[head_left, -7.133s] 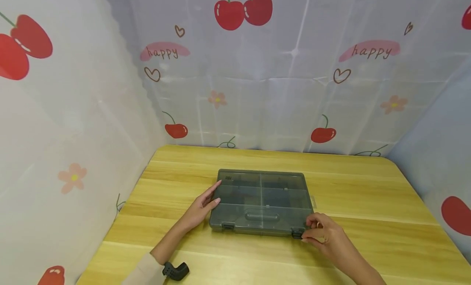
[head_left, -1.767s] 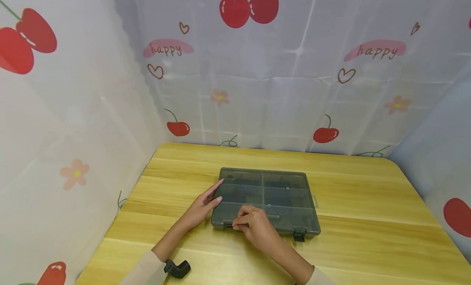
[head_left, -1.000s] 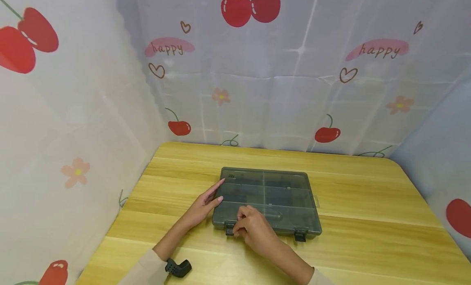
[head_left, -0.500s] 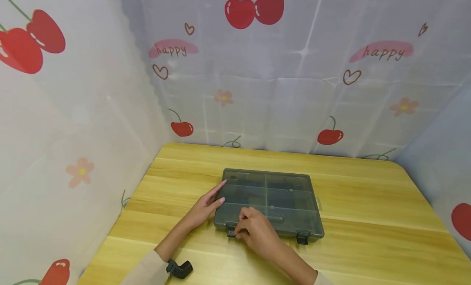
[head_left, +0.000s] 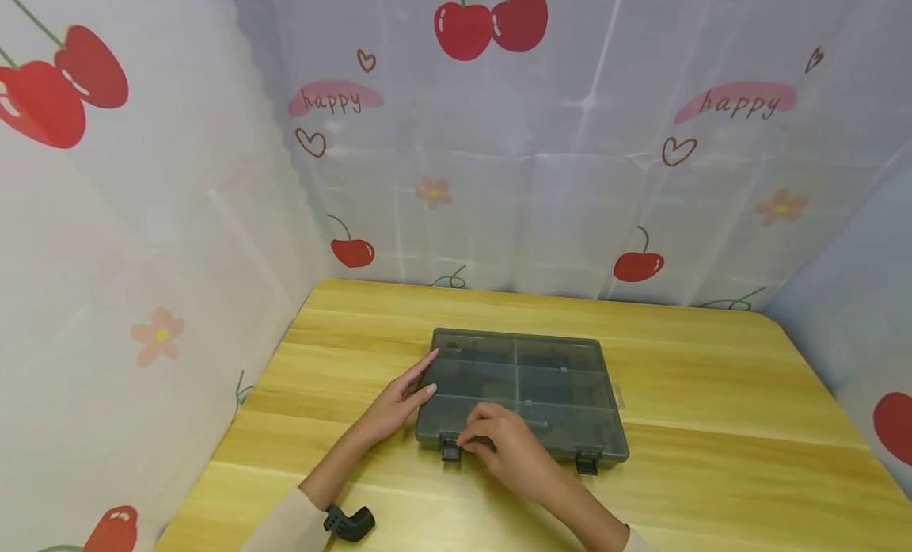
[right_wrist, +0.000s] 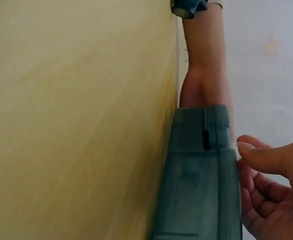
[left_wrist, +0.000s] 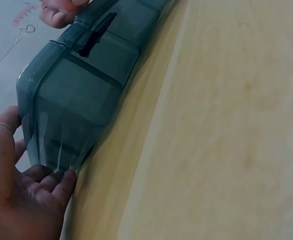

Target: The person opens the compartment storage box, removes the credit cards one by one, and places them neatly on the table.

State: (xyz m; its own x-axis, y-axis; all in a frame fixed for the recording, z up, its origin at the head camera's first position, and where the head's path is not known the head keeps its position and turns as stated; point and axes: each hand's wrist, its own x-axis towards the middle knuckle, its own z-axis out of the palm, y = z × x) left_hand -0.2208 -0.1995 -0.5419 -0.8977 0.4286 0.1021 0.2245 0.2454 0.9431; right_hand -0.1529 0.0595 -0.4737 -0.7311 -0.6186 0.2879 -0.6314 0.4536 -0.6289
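A translucent dark grey storage box (head_left: 570, 417) with compartments lies flat on the table, its lid down. My left hand (head_left: 392, 405) holds the box's left side, thumb on the lid's edge; the left wrist view shows its lower fingers curled against the side wall (left_wrist: 69, 130). Along the front edge, the left latch (head_left: 451, 451) and the right latch (head_left: 587, 463) both hang flipped down. My right hand (head_left: 509, 449) hovers loosely curled at the left latch, fingertips right beside it, with nothing between thumb and fingers. In the right wrist view those fingers (right_wrist: 259, 200) lie close along the lid.
The wooden table (head_left: 712, 473) extends around the box on all sides. Cherry-printed curtains (head_left: 527, 203) enclose its back and sides. A black band with a curved piece (head_left: 351, 523) sits on the left wrist. A small clear tab (head_left: 618, 396) projects from the box's right side.
Earlier my right hand was at the right latch, which then swung down. It moved across to the left latch, flipped it down and has let it go. My left hand has stayed on the box.
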